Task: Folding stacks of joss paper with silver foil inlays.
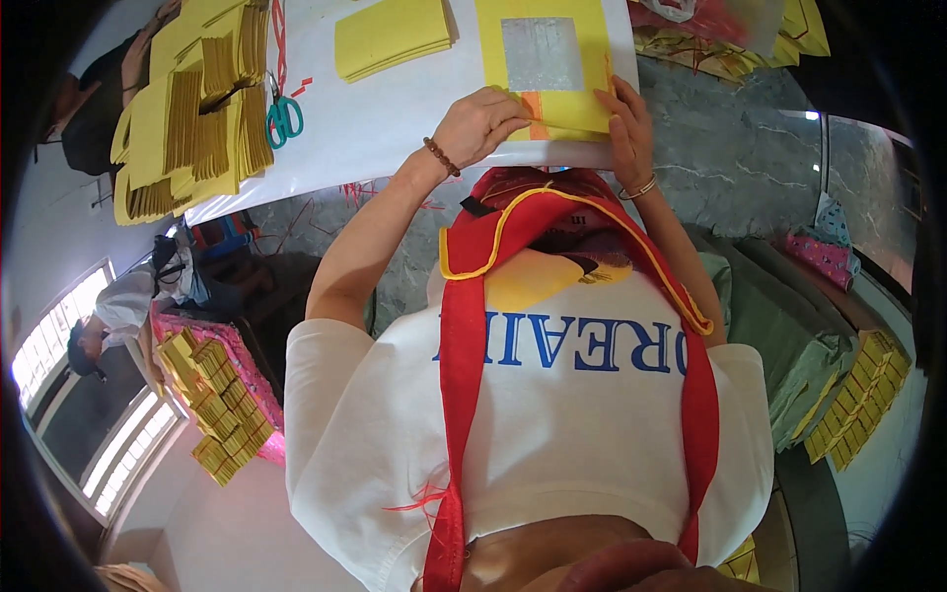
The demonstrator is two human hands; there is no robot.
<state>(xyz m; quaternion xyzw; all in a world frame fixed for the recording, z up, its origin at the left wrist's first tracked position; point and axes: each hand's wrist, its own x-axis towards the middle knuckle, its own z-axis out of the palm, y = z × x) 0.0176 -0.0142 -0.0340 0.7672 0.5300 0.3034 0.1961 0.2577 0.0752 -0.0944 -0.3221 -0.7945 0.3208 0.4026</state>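
A yellow paper sheet [595, 44] lies at the near edge of the white table, a silvery square in its middle and an orange strip near its lower side. My left hand [480, 125] is closed, its fingertips pinching the sheet's near edge beside the orange strip. At the sheet's right edge is my right hand [629, 130], its fingers stretched and apart, touching the side of the paper. To the left of the sheet rests a small stack of folded yellow paper [393, 37].
Teal-handled scissors [284, 120] lie near red strings on the white table [326, 138]. Bundled yellow paper stacks [197, 118] crowd its left end. More yellow bundles [222, 405] stand at lower left near another person [128, 306]. Green-wrapped packages [779, 335] stand on the right.
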